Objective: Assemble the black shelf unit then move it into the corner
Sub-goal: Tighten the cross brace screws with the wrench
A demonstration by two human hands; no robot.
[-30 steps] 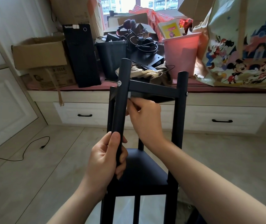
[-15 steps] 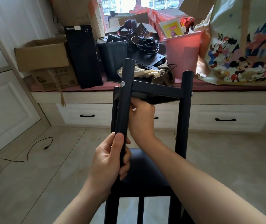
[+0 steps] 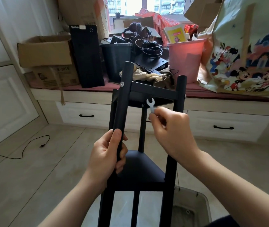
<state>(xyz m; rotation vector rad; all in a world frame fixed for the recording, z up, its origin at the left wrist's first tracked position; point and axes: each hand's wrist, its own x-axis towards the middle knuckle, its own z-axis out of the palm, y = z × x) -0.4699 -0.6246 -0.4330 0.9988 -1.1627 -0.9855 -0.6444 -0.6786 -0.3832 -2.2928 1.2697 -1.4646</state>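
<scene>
Cluttered window seat [image 3: 146, 91] behind, black shelf unit [image 3: 140, 166] upright on the floor, left hand [image 3: 107, 154] wrapped round its near post, right hand [image 3: 171, 128] pinching a small wrench [image 3: 151, 104] beside the top shelf's bolt, probably tightening next.

On the window bench [image 3: 84, 89] you have a cardboard box [image 3: 45, 51] at its left end, a black computer tower [image 3: 87, 56] beside it, a pink bucket [image 3: 185, 59] further right, and a cartoon-printed bag [image 3: 248, 51] at its right end.
</scene>
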